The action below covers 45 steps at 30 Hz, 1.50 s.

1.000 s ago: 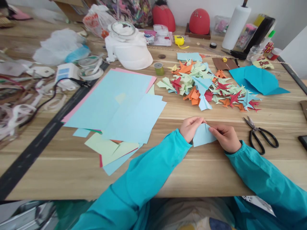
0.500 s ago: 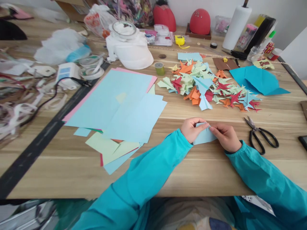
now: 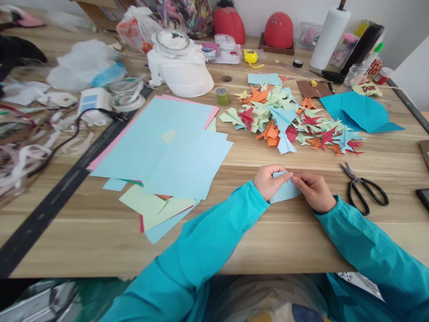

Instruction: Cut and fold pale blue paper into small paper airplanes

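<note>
A small sheet of light blue paper is pinched between my two hands just above the wooden table. My left hand is closed on its upper left part, thumb along the top edge. Fingers of my right hand pinch the paper's upper edge, close beside the left thumb. The fingertips hide part of that edge. To the right lie black-handled scissors with their blades slightly apart. Beyond my hands spreads a heap of folded paper pieces in green, orange, red and blue.
Stacked light blue sheets and green scraps lie to the left. Behind them sits a white cap. A green spool stands by the heap, and a large folded blue paper lies at the right. Ribbons and cables clutter the far left.
My hands and the blue paper stay almost in the same place, with the pinch kept. At the far upper left, a dark shape has extended a little to the right.
</note>
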### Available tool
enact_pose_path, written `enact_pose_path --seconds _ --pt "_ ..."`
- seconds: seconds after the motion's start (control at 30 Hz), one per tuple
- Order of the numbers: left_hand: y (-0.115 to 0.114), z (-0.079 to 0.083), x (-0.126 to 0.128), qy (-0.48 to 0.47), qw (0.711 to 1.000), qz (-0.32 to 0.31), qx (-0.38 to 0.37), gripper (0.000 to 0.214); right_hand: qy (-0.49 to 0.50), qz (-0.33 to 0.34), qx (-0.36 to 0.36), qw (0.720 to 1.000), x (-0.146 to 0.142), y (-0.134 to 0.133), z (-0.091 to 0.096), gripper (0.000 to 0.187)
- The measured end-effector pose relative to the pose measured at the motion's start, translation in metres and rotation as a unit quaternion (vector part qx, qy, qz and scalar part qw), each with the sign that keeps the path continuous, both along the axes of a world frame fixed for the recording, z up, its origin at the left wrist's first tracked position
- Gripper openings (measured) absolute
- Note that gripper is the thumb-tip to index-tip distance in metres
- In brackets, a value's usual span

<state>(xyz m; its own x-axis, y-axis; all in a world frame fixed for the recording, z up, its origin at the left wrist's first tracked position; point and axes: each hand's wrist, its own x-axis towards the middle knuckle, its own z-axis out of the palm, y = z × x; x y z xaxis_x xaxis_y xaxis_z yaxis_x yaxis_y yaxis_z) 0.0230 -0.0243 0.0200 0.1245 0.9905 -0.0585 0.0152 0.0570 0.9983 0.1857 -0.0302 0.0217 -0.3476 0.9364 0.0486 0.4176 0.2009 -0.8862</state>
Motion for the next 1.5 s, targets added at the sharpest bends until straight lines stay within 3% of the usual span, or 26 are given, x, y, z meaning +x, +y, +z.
enact_pose_path --seconds 0.27,0.47,0.63,0.83,1.2,1.4,1.5 --pt "0.0002 -0.0004 -0.0009 0.017 1.000 0.021 -0.009 0.028 0.003 -0.038 -0.015 0.999 -0.0035 0.0000 0.0047 0.047" --pt "-0.0012 0.0000 -0.0015 0.022 0.999 0.033 0.004 0.030 0.042 -0.047 -0.085 0.994 -0.0035 -0.0006 0.0031 0.050" --pt "-0.0014 -0.0001 -0.0017 0.021 0.999 0.041 0.008 0.031 0.056 -0.051 -0.096 0.993 -0.0021 0.0005 -0.0008 0.050" --pt "-0.0011 0.0007 -0.0016 -0.002 1.000 0.004 -0.026 0.028 0.070 -0.044 -0.127 0.988 -0.0015 0.0011 -0.0008 0.050" --pt "0.0006 0.0047 -0.0024 0.023 0.999 -0.010 -0.029 0.026 0.018 -0.017 -0.023 0.999 0.0011 0.0024 -0.0009 0.045" --pt "0.0001 0.0049 -0.0027 0.027 0.999 -0.014 -0.017 0.026 0.014 -0.023 -0.016 1.000 -0.0009 0.0006 0.0029 0.048" --pt "0.0001 0.0047 -0.0032 0.026 0.999 -0.012 -0.021 0.026 0.039 -0.030 -0.061 0.997 -0.0021 0.0008 0.0028 0.047"
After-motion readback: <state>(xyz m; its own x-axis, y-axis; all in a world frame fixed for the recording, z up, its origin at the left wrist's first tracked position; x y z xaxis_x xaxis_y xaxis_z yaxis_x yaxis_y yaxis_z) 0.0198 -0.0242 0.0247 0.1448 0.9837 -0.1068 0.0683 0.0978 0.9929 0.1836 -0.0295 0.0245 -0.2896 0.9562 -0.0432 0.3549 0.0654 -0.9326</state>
